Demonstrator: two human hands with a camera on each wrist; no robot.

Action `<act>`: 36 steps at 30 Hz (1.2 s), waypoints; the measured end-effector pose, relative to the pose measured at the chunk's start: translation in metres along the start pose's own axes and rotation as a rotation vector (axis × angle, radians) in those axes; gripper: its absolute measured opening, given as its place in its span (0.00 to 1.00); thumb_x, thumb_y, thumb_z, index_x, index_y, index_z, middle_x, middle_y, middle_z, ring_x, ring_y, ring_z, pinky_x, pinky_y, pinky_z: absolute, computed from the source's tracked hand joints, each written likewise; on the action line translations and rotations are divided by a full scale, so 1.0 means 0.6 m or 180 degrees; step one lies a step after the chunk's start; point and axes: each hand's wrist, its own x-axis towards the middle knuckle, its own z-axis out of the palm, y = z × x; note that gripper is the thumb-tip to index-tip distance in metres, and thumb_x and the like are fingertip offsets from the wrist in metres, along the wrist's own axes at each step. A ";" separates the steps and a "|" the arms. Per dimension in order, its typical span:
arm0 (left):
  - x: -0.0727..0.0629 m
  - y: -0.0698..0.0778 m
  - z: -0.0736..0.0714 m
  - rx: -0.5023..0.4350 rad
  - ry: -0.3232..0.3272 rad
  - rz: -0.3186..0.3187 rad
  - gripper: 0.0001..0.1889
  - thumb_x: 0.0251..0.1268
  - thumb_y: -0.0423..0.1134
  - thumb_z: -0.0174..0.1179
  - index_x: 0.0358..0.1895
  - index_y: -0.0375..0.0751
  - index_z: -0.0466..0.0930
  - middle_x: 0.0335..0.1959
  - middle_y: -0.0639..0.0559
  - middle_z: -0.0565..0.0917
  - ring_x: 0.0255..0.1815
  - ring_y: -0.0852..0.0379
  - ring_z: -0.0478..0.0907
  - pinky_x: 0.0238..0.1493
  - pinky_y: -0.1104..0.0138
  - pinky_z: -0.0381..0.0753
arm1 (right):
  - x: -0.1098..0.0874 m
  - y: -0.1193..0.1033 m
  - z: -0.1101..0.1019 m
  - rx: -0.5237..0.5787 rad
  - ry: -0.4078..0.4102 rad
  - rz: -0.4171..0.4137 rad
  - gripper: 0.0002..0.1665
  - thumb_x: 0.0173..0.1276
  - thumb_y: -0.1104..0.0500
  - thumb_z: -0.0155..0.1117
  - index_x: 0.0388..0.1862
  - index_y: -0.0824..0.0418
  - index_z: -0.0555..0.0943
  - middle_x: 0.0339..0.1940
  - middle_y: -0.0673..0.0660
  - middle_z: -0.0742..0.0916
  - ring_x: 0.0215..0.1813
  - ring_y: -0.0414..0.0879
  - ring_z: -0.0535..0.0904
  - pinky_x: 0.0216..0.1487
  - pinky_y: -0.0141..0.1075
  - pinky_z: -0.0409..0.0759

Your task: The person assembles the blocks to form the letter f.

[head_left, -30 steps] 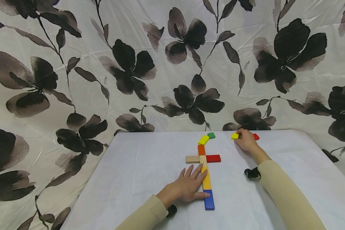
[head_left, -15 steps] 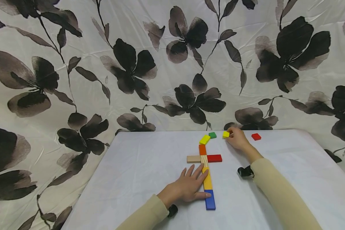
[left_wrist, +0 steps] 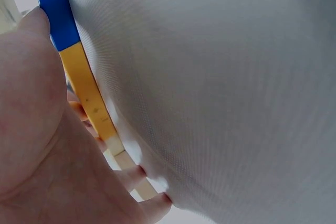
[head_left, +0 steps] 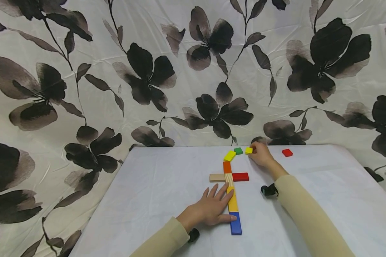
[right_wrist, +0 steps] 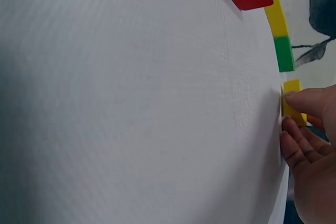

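My right hand (head_left: 262, 156) pinches a small yellow block (head_left: 249, 150) near the table's far edge; thumb and fingers grip it in the right wrist view too. Left of it, a slim gap away, lies a green block (head_left: 238, 151). A chain of blocks runs from there toward me: a yellow block (head_left: 229, 156), an orange block (head_left: 227, 167), a pale wooden block (head_left: 228, 179), a golden-yellow block (head_left: 233, 204) and a blue block (head_left: 236, 228). Spread fingers of my left hand (head_left: 207, 210) rest along the lower chain, its thumb on the blue block.
A tan block (head_left: 217, 177) and a red block (head_left: 240, 177) stick out either side of the pale one. Another red block (head_left: 287, 152) lies alone at the far right of the white table (head_left: 154, 192). Behind hangs a floral curtain (head_left: 180, 85).
My right hand has slid the yellow block leftward along the far edge, closer to the green block, uncovering the lone red block. My left hand keeps its place.
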 end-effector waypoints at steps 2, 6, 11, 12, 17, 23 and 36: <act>0.000 -0.001 0.001 -0.0003 -0.0007 -0.0005 0.49 0.66 0.78 0.45 0.84 0.60 0.46 0.86 0.55 0.38 0.84 0.39 0.44 0.78 0.39 0.51 | 0.002 -0.002 0.003 -0.0016 0.0003 -0.0012 0.21 0.69 0.69 0.65 0.57 0.78 0.75 0.50 0.73 0.82 0.48 0.62 0.79 0.58 0.54 0.79; 0.002 -0.002 0.001 -0.0005 -0.0029 -0.0004 0.48 0.67 0.77 0.45 0.84 0.60 0.45 0.86 0.55 0.38 0.84 0.40 0.44 0.78 0.40 0.50 | 0.004 -0.004 0.007 -0.0060 -0.0014 0.0031 0.20 0.70 0.69 0.65 0.57 0.77 0.75 0.49 0.72 0.81 0.47 0.61 0.77 0.59 0.54 0.79; 0.005 -0.004 0.000 0.0006 -0.0055 0.0002 0.48 0.68 0.76 0.45 0.85 0.59 0.45 0.86 0.54 0.38 0.84 0.39 0.44 0.78 0.40 0.49 | 0.006 -0.007 0.007 -0.0081 -0.0029 0.0093 0.21 0.70 0.69 0.64 0.59 0.76 0.75 0.50 0.72 0.81 0.49 0.61 0.75 0.62 0.55 0.77; 0.005 -0.004 0.000 0.0009 -0.0053 0.0000 0.48 0.68 0.77 0.45 0.85 0.59 0.45 0.86 0.54 0.38 0.84 0.39 0.44 0.78 0.40 0.50 | 0.007 -0.007 0.008 -0.0081 -0.0029 0.0099 0.21 0.70 0.69 0.64 0.59 0.77 0.75 0.50 0.72 0.81 0.49 0.61 0.75 0.62 0.54 0.78; 0.002 -0.003 0.001 0.0027 0.0017 0.0009 0.49 0.66 0.78 0.44 0.84 0.60 0.45 0.86 0.55 0.39 0.84 0.39 0.45 0.78 0.40 0.52 | 0.009 -0.004 0.010 -0.0022 -0.0022 0.0159 0.20 0.70 0.69 0.64 0.58 0.76 0.76 0.50 0.71 0.81 0.49 0.61 0.76 0.60 0.54 0.78; 0.004 -0.005 0.005 0.0028 0.0030 0.0018 0.49 0.66 0.79 0.43 0.85 0.60 0.45 0.86 0.54 0.38 0.84 0.39 0.44 0.78 0.39 0.51 | 0.011 -0.005 0.012 0.0014 -0.0037 0.0188 0.21 0.69 0.68 0.64 0.59 0.76 0.76 0.48 0.70 0.82 0.48 0.60 0.76 0.57 0.53 0.78; 0.001 -0.002 0.001 0.0046 0.0018 -0.0008 0.49 0.66 0.78 0.44 0.84 0.60 0.46 0.86 0.55 0.39 0.84 0.40 0.45 0.78 0.40 0.52 | 0.010 -0.009 0.014 0.0025 -0.0028 0.0245 0.20 0.71 0.67 0.64 0.59 0.75 0.77 0.48 0.69 0.82 0.49 0.60 0.76 0.58 0.53 0.78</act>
